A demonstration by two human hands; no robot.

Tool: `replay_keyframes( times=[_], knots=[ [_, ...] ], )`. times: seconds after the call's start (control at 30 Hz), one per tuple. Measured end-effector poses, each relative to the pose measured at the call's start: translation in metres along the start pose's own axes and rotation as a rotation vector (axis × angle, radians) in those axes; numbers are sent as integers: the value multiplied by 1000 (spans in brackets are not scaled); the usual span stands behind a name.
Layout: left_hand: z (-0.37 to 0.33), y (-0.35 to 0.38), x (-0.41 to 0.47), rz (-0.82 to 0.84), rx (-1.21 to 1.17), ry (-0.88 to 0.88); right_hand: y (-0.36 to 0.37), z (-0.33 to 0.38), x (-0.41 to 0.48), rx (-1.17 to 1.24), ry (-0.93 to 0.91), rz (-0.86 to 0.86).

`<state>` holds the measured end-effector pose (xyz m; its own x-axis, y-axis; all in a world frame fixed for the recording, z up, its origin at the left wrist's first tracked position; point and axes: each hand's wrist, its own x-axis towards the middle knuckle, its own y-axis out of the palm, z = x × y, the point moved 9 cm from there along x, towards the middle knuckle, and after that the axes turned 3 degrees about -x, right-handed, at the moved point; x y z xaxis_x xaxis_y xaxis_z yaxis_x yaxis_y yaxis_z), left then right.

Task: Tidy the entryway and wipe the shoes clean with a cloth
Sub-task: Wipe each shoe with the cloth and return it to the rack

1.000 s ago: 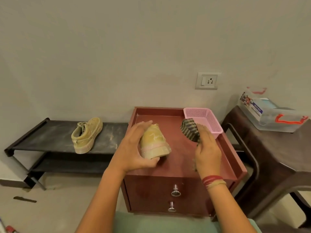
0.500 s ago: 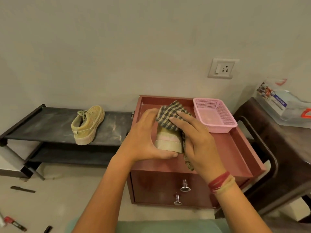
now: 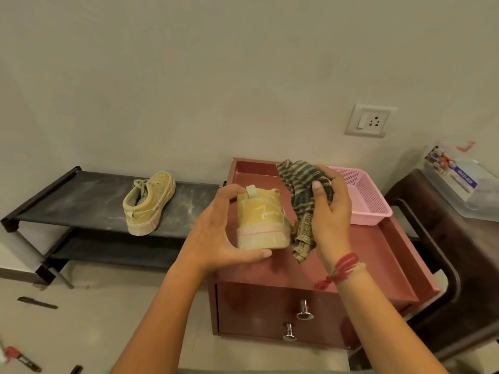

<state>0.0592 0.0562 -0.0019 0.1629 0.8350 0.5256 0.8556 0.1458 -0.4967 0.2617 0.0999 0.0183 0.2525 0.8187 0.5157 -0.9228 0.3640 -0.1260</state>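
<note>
My left hand (image 3: 216, 233) grips a dusty yellow sneaker (image 3: 260, 220) by its heel end, holding it over the red drawer cabinet (image 3: 378, 255), heel toward me. Just right of the shoe, my right hand (image 3: 330, 211) holds a bunched dark checked cloth (image 3: 299, 190), one end hanging down beside the sole. The matching second sneaker (image 3: 148, 203) lies on the top shelf of a low black shoe rack (image 3: 81, 195) to the left.
A pink mesh basket (image 3: 361, 195) stands at the cabinet's back right corner. A dark brown table (image 3: 472, 244) on the right carries a clear plastic box (image 3: 459, 182). Small tools (image 3: 24, 360) lie on the floor at lower left. A wall socket (image 3: 368, 120) sits above.
My right hand had pressed the cloth on the shoe's heel half a second ago; it has now drawn back to the right, the cloth bunched. The left hand still holds the shoe.
</note>
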Motion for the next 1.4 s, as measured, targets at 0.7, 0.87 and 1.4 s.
replay_keyframes(
  times=[0.7,0.87,1.4],
  knots=[
    [-8,0,-2,-87,92,143,38,36,-54,-246,-441,462],
    [-8,3,1,-81,70,113,34,33,-49,-141,-342,480],
    [1,-16,-3,-49,-10,10,56,15,-42,-16,-121,567]
  ],
)
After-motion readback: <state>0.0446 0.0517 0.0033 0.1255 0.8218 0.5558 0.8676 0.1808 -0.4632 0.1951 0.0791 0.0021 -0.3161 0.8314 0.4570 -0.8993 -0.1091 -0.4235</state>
